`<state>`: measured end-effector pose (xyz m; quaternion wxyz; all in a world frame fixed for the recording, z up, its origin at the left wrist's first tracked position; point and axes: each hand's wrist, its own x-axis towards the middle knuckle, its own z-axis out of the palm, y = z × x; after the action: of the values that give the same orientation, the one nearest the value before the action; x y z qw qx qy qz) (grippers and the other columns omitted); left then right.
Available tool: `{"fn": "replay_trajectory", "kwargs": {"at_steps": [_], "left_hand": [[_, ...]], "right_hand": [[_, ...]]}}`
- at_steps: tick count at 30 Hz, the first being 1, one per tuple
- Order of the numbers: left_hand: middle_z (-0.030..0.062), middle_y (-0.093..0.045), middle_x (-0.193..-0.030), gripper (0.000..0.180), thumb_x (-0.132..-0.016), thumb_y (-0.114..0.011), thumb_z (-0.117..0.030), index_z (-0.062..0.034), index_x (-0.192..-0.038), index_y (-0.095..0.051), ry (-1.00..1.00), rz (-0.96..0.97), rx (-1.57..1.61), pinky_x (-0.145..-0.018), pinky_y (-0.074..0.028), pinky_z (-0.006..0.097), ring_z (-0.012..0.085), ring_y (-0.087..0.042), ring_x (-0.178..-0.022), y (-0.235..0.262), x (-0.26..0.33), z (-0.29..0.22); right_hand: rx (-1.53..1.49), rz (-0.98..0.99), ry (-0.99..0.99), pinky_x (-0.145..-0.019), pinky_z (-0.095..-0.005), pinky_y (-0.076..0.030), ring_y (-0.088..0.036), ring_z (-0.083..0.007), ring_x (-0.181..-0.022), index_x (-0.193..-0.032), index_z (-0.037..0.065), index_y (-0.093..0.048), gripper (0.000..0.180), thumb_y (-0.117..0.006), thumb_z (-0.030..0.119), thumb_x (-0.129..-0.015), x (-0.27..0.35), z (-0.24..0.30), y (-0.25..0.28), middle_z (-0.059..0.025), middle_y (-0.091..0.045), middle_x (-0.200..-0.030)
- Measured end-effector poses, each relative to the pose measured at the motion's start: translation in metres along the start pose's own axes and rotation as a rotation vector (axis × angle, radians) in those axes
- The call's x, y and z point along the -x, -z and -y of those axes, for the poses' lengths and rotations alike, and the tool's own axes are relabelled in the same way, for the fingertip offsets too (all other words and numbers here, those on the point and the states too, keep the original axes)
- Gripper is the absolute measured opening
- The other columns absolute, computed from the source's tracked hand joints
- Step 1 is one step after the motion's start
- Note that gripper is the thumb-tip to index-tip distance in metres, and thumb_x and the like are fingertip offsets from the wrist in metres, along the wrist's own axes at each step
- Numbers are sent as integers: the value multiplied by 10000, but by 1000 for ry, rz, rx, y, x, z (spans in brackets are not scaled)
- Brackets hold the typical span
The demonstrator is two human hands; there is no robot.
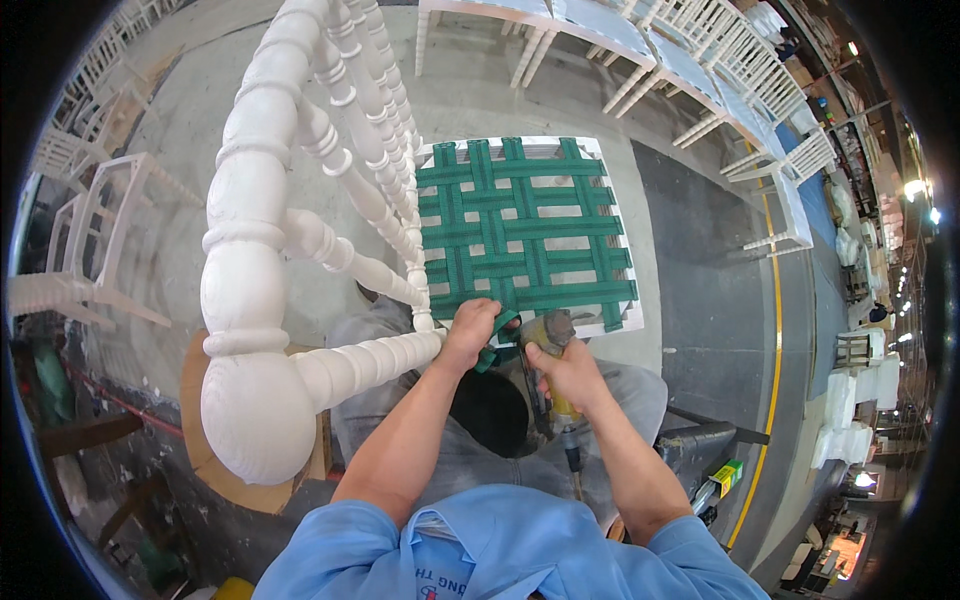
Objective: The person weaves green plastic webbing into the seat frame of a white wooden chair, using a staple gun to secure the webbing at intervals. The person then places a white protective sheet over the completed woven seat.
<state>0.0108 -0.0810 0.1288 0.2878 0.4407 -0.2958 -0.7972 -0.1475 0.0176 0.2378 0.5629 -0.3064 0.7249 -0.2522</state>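
A white chair with turned, beaded spindles [248,200] lies tipped in front of me, its backrest rising on the left. Green webbing straps [515,228] are woven across its white seat frame [634,308]. My left hand [470,332] is at the near edge of the seat, fingers closed on a loose green strap end [487,360] that hangs toward my lap. My right hand [572,376] grips a yellow and grey pneumatic staple gun [563,408], with an air hose fitting at its lower end. The gun's head is close beside the strap at the seat edge.
A round wooden board [205,445] is under the backrest's lower left end. Rows of white chairs [690,75] stand beyond, with more chair frames [110,235] at left. A green and yellow box [727,474] sits to my right, near a yellow floor line [776,340].
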Motion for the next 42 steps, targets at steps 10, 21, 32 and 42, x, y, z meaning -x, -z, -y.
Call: {"fn": "replay_trajectory", "kwargs": {"at_steps": [10, 21, 32, 42], "left_hand": [[87, -709, -846, 273, -965, -564, -187, 13, -845, -704, 5, -98, -67, -661, -473, 368, 174, -602, -728, -2, -2, 1], [113, -736, -906, 277, -1004, -556, -217, 11, -999, -713, -31, -61, -52, -703, -521, 385, 201, -666, -779, 15, -5, 7], [67, -694, -910, 325, -1029, -639, -259, 53, -1066, -722, -242, 6, -682, -821, -493, 341, 154, -598, -858, 18, 17, -7], [256, -741, -1232, 450, -1058, -630, -250, 84, -1361, -634, -459, -29, -1133, -1017, -535, 412, 346, -724, -1141, -10, 58, 22]], "right_hand": [[59, 7, 47, -483, -311, -492, -606, -132, -555, -1194, 11, -663, 390, -769, 334, -1002, -2, 0, -9, -26, -651, -818], [-35, 27, 33, -505, -318, -524, -616, -137, -562, -1135, 2, -651, 373, -786, 319, -991, 17, 14, -18, -41, -685, -863], [-172, -684, 100, -582, -333, -545, -654, -157, -654, -1233, 34, -688, 403, -767, 359, -1007, 214, -32, 208, -72, -723, -1040], [-782, -655, -197, -648, -424, -598, -694, -245, -737, -1200, 38, -645, 486, -748, 470, -1001, 247, -268, 303, -108, -681, -954]]}}
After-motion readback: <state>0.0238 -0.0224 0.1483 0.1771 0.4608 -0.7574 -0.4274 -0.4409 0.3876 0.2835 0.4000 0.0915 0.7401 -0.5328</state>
